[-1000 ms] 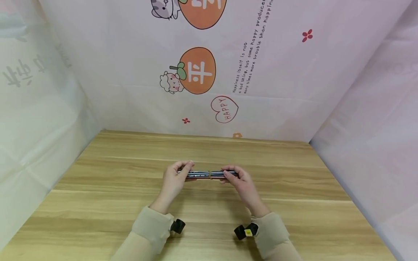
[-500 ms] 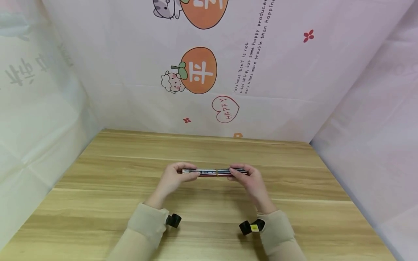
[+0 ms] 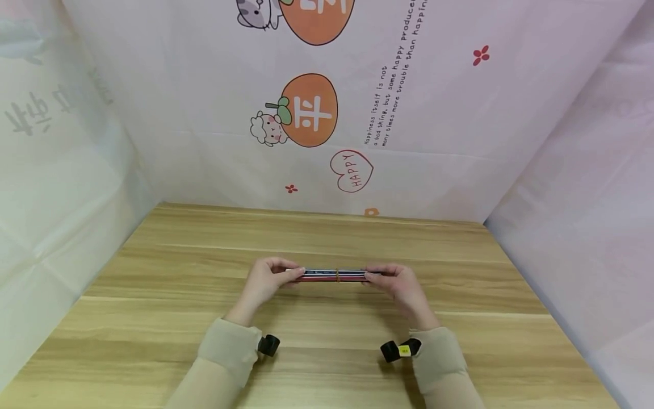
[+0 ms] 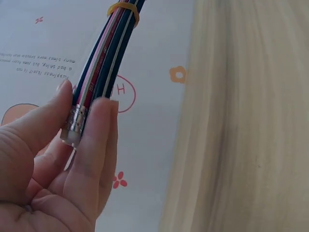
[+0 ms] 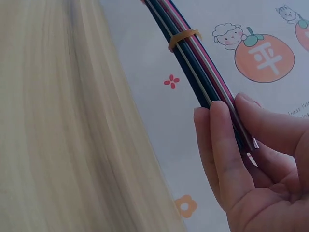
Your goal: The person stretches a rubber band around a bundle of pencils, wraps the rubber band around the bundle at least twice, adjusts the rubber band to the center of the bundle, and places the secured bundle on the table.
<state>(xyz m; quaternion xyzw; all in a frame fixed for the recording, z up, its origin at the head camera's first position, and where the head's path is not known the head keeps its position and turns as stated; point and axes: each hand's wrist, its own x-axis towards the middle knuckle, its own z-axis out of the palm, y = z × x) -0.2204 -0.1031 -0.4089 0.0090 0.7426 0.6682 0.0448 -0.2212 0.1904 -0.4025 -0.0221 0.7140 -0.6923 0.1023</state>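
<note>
A bundle of pencils point(image 3: 322, 276), striped dark blue, red and white, is held level above the table between both hands. A yellowish rubber band point(image 4: 124, 10) is wrapped round its middle. My left hand point(image 3: 264, 279) pinches the left end, where metal ferrules and erasers point(image 4: 73, 126) show between thumb and fingers in the left wrist view. The right end is pinched by my right hand point(image 3: 403, 284); in the right wrist view the pencil ends point(image 5: 248, 145) stick out between thumb and fingers.
The wood-grain table point(image 3: 327, 358) spreads beneath both hands. White printed sheeting point(image 3: 434, 113) stands behind it and along both sides. Black wrist cameras point(image 3: 269, 345) are strapped over the beige sleeves point(image 3: 230, 346).
Both hands have shifted their grip outward to the ends of the bundle. The bundle has moved slightly right and rolled, so more of the red pencils shows.
</note>
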